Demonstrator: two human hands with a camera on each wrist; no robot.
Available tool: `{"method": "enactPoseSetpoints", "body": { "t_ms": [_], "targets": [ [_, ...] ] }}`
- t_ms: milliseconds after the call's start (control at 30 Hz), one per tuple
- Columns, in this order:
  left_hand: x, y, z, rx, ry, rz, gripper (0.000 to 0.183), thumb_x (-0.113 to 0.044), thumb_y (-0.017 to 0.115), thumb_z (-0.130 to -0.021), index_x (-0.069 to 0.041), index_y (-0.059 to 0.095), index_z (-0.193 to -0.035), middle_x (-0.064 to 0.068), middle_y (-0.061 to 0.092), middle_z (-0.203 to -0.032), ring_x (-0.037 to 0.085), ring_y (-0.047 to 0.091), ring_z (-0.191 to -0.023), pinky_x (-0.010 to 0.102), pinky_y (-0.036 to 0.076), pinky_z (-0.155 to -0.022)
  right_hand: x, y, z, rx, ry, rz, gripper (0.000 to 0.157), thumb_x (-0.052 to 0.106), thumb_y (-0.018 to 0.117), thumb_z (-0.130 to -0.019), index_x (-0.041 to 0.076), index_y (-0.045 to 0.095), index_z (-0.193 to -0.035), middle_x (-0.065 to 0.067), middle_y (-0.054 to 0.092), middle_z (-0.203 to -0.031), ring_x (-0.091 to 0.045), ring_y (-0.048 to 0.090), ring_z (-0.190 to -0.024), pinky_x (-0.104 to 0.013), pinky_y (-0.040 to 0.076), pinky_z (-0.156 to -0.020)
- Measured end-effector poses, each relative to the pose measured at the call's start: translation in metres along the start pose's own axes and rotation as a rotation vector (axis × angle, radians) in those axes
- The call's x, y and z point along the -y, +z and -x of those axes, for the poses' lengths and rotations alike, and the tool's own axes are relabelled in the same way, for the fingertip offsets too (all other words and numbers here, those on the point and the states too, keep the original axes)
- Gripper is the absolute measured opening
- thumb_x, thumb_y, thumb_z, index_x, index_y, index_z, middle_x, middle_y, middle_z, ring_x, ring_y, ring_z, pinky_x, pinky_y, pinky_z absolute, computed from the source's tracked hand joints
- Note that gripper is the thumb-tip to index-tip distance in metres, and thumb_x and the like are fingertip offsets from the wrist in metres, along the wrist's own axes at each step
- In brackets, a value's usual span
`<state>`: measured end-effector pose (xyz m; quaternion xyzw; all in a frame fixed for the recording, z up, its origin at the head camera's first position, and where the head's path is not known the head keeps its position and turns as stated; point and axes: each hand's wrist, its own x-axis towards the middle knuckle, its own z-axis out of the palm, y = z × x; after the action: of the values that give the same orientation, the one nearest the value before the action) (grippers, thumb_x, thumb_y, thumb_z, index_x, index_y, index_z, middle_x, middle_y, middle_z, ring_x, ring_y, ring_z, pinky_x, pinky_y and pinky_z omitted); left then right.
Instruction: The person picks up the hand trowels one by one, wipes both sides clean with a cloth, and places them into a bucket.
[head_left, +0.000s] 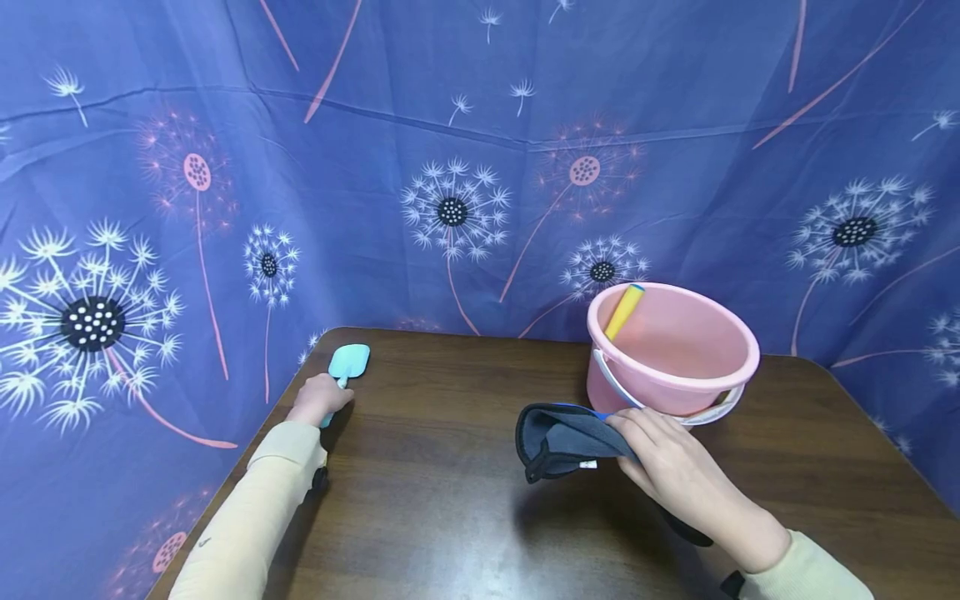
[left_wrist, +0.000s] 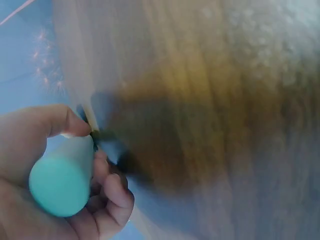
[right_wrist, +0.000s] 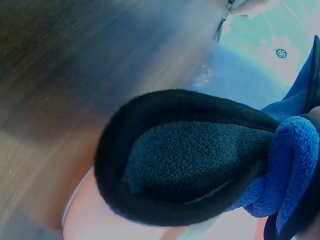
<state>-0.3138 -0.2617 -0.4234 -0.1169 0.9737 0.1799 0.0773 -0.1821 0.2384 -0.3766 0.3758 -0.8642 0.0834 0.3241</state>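
Note:
At the table's left edge my left hand (head_left: 321, 398) grips a light-blue toy shovel by its handle, and the flat blade (head_left: 348, 361) points away from me. The left wrist view shows the thick, round-ended turquoise shovel handle (left_wrist: 60, 186) lying in the palm, with thumb and fingers curled round it. My right hand (head_left: 667, 458) holds a bunched cloth (head_left: 577, 437) over the table, in front of the bucket. The cloth is grey on one side and blue on the other, with black edging and a small white tag. In the right wrist view a cloth loop (right_wrist: 190, 155) hangs beyond the fingers.
A pink bucket (head_left: 682, 333) with a white handle (head_left: 617, 379) stands at the back right of the brown wooden table (head_left: 442, 467). Inside it leans a yellow stick-like handle (head_left: 624, 312) with a blue end. A blue dandelion-print curtain (head_left: 337, 208) hangs behind and to the left.

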Motion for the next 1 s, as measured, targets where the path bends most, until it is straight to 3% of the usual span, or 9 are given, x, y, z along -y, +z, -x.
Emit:
{"method": "enactPoseSetpoints", "body": {
  "t_ms": [233, 433, 533, 767, 1000],
  "targets": [
    [0.001, -0.004, 0.005, 0.038, -0.041, 0.051, 0.032, -0.029, 0.049, -0.084, -0.009, 0.050, -0.059, 0.004, 0.052, -0.049, 0.017, 0.053, -0.046, 0.030, 0.043, -0.047, 0.000, -0.003, 0.000, 0.001, -0.010, 0.003, 0.052, 0.040, 0.025, -0.100, 0.002, 0.059, -0.112, -0.008, 0.060, -0.102, -0.022, 0.056, -0.095, -0.035, 0.040, -0.090],
    [-0.004, -0.008, 0.008, 0.066, -0.053, 0.053, 0.028, -0.026, 0.045, -0.087, -0.005, 0.051, -0.070, 0.005, 0.052, -0.053, 0.015, 0.050, -0.044, 0.028, 0.043, -0.044, -0.002, -0.008, -0.001, -0.001, -0.024, 0.011, 0.051, 0.039, 0.025, -0.100, 0.002, 0.059, -0.111, -0.008, 0.059, -0.101, -0.022, 0.054, -0.090, -0.034, 0.041, -0.084],
    [-0.006, -0.013, 0.010, 0.063, -0.028, 0.034, 0.025, -0.025, 0.045, -0.087, -0.004, 0.051, -0.075, 0.006, 0.051, -0.058, 0.016, 0.050, -0.045, 0.028, 0.042, -0.044, -0.003, -0.011, -0.002, 0.002, -0.025, 0.017, 0.052, 0.039, 0.025, -0.100, 0.001, 0.058, -0.112, -0.008, 0.059, -0.101, -0.022, 0.053, -0.089, -0.033, 0.041, -0.083],
    [-0.011, -0.028, 0.020, 0.058, 0.101, -0.028, 0.027, -0.019, 0.050, -0.087, -0.008, 0.046, -0.064, 0.003, 0.048, -0.052, 0.016, 0.048, -0.046, 0.028, 0.039, -0.047, -0.004, -0.021, -0.006, 0.013, -0.025, 0.025, 0.052, 0.039, 0.024, -0.100, 0.001, 0.058, -0.113, -0.007, 0.058, -0.099, -0.021, 0.052, -0.088, -0.033, 0.041, -0.080],
    [-0.026, -0.045, 0.031, 0.007, 0.172, -0.109, 0.027, -0.022, 0.062, -0.086, -0.004, 0.050, -0.069, 0.010, 0.051, -0.067, 0.025, 0.051, -0.062, 0.039, 0.042, -0.057, -0.004, -0.030, -0.010, -0.006, -0.020, 0.009, 0.053, 0.040, 0.026, -0.100, 0.001, 0.059, -0.113, -0.007, 0.059, -0.102, -0.020, 0.054, -0.092, -0.029, 0.038, -0.088]
  ]
}}
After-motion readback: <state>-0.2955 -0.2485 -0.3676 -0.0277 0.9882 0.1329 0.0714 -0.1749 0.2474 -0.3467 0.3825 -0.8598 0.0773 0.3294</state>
